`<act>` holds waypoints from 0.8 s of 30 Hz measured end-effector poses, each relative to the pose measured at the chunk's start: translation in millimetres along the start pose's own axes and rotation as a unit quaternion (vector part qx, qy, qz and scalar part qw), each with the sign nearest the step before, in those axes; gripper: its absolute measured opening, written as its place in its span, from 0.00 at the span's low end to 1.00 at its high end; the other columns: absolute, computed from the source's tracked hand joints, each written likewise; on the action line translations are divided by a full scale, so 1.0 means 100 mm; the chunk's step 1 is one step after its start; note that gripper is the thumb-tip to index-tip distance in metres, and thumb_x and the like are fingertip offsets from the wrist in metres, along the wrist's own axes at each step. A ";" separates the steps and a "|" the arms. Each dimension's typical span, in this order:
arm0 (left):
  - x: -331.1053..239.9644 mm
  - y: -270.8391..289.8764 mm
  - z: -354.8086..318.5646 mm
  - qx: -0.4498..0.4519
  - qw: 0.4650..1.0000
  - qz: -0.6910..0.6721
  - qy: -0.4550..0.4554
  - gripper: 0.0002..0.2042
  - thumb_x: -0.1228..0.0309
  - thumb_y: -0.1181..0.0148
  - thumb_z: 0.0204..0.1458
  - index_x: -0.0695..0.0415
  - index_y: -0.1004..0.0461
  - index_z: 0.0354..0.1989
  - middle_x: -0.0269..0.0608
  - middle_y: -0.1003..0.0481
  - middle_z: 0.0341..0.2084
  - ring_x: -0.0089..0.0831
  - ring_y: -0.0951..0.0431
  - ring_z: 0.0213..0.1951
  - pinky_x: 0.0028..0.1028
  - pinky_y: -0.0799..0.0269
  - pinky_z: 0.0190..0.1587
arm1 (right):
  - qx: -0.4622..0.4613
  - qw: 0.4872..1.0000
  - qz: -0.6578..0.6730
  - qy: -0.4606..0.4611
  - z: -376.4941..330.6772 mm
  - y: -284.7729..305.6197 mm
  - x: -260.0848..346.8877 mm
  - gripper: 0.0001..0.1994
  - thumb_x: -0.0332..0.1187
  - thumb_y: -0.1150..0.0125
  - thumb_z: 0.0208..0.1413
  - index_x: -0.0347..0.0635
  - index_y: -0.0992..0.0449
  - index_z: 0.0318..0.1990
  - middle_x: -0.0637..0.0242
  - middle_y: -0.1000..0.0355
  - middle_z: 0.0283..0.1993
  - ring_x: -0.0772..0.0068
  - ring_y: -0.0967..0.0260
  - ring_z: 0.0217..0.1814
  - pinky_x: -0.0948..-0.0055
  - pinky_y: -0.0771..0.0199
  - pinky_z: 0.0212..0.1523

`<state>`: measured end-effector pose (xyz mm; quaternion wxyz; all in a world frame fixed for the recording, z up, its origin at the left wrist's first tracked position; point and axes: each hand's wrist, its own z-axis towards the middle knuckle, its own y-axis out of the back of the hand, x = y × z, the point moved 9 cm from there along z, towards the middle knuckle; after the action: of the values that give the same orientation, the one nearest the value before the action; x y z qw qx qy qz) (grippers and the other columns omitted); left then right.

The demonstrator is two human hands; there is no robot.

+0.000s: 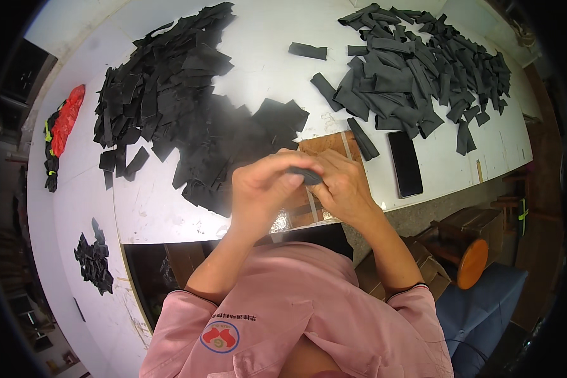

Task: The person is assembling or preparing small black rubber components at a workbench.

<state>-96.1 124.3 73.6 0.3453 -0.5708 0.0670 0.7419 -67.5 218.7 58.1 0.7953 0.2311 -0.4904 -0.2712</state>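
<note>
My left hand (263, 189) and my right hand (345, 188) meet at the table's near edge, both closed on one small dark grey fabric piece (305, 174). It looks bent or rolled between the fingers, and much of it is hidden by them. Under the hands lies a brown taped cardboard sheet (331, 145). Left of it spreads a large heap of flat black fabric pieces (164, 88). At the right is a pile of dark grey tube-like fabric pieces (397, 75), with one single tube (363, 138) lying close to my right hand.
A black phone (406, 164) lies right of my hands on the white table (264, 57). Farther left are a red and black bundle (66, 123) and a small dark scrap heap (95, 261). Below right stand an orange round stool (473, 263), cardboard boxes (475, 227) and a blue padded seat (485, 309).
</note>
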 end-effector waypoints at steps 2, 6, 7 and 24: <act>0.03 0.00 0.00 0.002 0.998 0.042 0.044 0.08 0.82 0.45 0.44 0.65 0.29 0.34 0.47 0.27 0.30 0.26 0.29 0.33 0.22 0.33 0.37 | 0.007 0.999 -0.021 0.046 -0.02 0.02 0.09 0.10 0.26 0.47 0.40 0.37 0.29 0.34 0.58 0.34 0.23 0.55 0.35 0.28 0.63 0.35 0.26; 0.11 0.02 0.00 -0.015 0.990 0.115 0.081 0.07 0.84 0.46 0.43 0.65 0.28 0.33 0.46 0.27 0.30 0.26 0.29 0.33 0.20 0.33 0.36 | -0.041 0.996 0.076 0.023 -0.14 -0.17 -0.18 0.06 0.25 0.47 0.40 0.35 0.31 0.29 0.57 0.34 0.24 0.56 0.35 0.28 0.62 0.35 0.27; 0.10 0.05 0.02 -0.028 0.988 0.134 0.077 0.07 0.85 0.46 0.43 0.65 0.28 0.32 0.46 0.27 0.31 0.25 0.29 0.33 0.20 0.33 0.35 | -0.026 0.999 0.046 0.008 -0.13 -0.20 -0.20 0.06 0.25 0.47 0.40 0.35 0.31 0.29 0.56 0.34 0.24 0.56 0.35 0.28 0.62 0.35 0.27; 0.02 0.41 -0.19 -0.167 0.983 -0.066 -0.023 0.06 0.73 0.47 0.49 0.64 0.29 0.30 0.46 0.28 0.31 0.31 0.30 0.37 0.28 0.37 0.44 | 0.044 0.996 -0.071 0.013 -0.03 -0.22 0.00 0.12 0.35 0.42 0.43 0.38 0.34 0.18 0.61 0.35 0.17 0.61 0.34 0.23 0.67 0.37 0.21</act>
<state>-105.3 85.5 53.3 0.2942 -0.6067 -0.1037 0.7312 -69.5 202.2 43.2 0.7697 0.3038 -0.4736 -0.3016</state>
